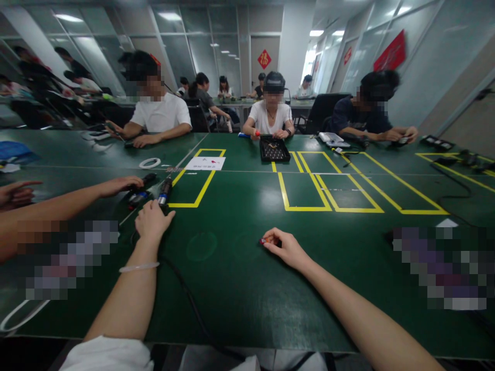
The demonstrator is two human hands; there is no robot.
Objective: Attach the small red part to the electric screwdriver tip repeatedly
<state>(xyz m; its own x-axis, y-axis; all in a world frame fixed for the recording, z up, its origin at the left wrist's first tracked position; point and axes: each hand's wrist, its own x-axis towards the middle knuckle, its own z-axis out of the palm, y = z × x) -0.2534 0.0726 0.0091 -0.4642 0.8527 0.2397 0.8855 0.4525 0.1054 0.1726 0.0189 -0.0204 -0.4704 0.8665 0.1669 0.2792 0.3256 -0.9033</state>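
Observation:
My left hand (150, 220) is over the table at the near end of a black, corded electric screwdriver (165, 191) with a blue ring. Its thumb stands apart from the fingers, and the fingertips reach beside the tool; whether they touch it cannot be told. My right hand (285, 247) rests low over the green table (235, 299), with thumb and fingers pinched on a small red and dark piece (263, 241). Most of that piece is hidden by the fingers. Left of my left hand, a co-worker's hand (129, 184) lies at another dark tool (139, 198).
Yellow tape rectangles (307, 209) mark the table. A printed sheet (205, 163) and a white ring (149, 163) lie farther off. Across from me, a person works over a black tray (274, 149). A black cable (189, 293) runs between my arms. Blurred-out items lie at both sides.

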